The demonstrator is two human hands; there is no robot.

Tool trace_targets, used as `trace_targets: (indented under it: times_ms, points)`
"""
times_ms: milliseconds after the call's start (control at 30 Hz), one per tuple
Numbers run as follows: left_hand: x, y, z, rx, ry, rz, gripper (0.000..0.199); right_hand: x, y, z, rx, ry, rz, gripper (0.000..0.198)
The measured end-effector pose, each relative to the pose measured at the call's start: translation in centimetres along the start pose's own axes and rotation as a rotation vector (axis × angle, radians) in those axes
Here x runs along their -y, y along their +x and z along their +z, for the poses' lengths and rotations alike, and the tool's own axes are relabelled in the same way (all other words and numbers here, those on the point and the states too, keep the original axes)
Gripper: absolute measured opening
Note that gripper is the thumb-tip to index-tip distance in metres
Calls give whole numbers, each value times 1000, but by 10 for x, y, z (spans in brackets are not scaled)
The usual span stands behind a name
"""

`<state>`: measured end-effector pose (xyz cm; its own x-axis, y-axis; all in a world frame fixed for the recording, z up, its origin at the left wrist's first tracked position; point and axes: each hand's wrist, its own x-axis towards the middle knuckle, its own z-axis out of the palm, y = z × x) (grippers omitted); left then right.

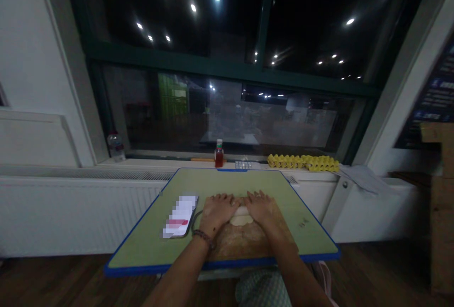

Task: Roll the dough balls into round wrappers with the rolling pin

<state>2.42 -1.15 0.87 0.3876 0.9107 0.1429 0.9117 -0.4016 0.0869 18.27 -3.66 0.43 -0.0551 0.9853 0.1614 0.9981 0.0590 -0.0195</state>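
A pale, flattened piece of dough lies on a floured wooden board in the middle of the small table. Across the dough's far side runs a light rolling pin, only its middle showing between my hands. My left hand presses flat over the pin's left end, fingers stretched forward and a bead bracelet at the wrist. Over the right end rests my right hand, its fingers also extended and spread. Both palms hide the pin's ends.
A lit phone lies left of the board, beside a dark cord. The green table has a blue edge. On the windowsill stand a red sauce bottle, a water bottle and a yellow egg tray.
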Motion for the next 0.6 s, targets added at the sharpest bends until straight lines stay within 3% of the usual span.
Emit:
trace_targets:
  times_ms: [200, 433, 600]
  points:
    - [-8, -23, 1, -64, -31, 30, 48, -1, -22, 10, -116, 10, 39, 48]
    - [-7, -29, 15, -117, -62, 51, 51, -3, -20, 16, -103, 32, 1, 46]
    - [-9, -18, 5, -121, -15, 43, 45, 0, -11, 5, -40, 1, -21, 43]
